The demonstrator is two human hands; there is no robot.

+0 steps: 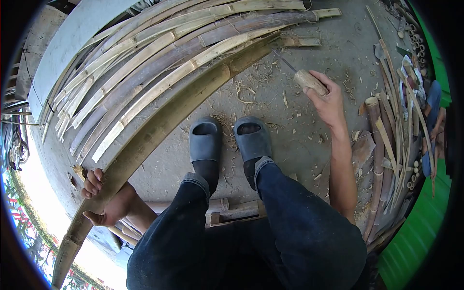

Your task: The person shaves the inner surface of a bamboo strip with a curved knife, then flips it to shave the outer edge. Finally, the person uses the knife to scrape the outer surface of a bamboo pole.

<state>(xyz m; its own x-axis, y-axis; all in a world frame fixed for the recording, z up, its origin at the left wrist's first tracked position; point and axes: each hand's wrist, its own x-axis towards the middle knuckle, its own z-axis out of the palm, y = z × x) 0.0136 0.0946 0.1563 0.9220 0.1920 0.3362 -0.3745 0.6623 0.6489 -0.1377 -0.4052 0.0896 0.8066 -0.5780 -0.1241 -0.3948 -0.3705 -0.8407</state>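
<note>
A long split bamboo piece, hollow side up, runs from the lower left to the upper middle. My left hand grips it near its lower end, fingers over the far edge and thumb on the near side. At the right, my right hand is closed around the wooden handle of a tool. Its thin metal blade points up and left, its tip close to the bamboo's far end; whether they touch I cannot tell.
Several bamboo strips lie fanned out beyond the held piece. Shavings litter the concrete floor around my sandals. Bamboo poles and thin sticks are piled at the right, beside a green panel.
</note>
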